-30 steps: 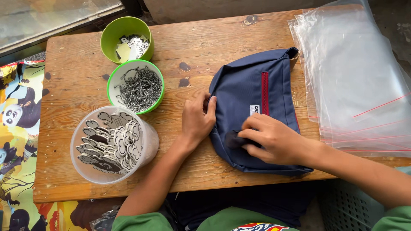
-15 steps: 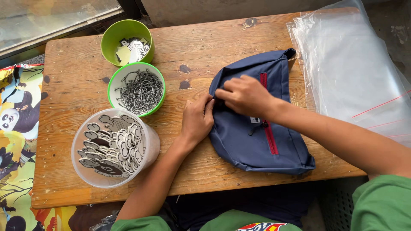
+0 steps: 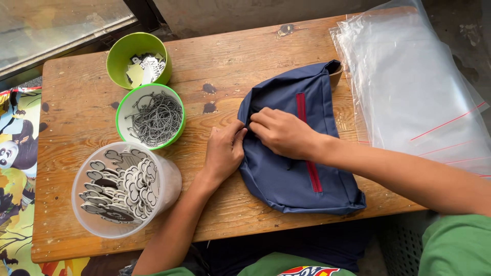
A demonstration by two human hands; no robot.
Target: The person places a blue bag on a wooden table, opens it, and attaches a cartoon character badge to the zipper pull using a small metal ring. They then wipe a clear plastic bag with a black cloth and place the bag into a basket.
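Observation:
A navy blue pouch bag [image 3: 299,174] with a red zip strip lies on the wooden table [image 3: 82,117]. My left hand [image 3: 224,152] pinches the bag's left edge. My right hand [image 3: 283,134] lies across the bag's upper left part, fingers closed on the fabric beside the left hand's fingers. Both hands meet at the same spot on that edge.
A clear tub of flat black-and-white cut-out charms [image 3: 123,189] stands at the near left. Behind it sit a green bowl of metal ball chains [image 3: 152,117] and a green cup of small paper pieces [image 3: 140,64]. Clear plastic zip bags [image 3: 414,87] are stacked at the right.
My right hand moved from the bag's lower middle up and left to its left edge, next to my left hand. The bag has shifted and rotated slightly on the table.

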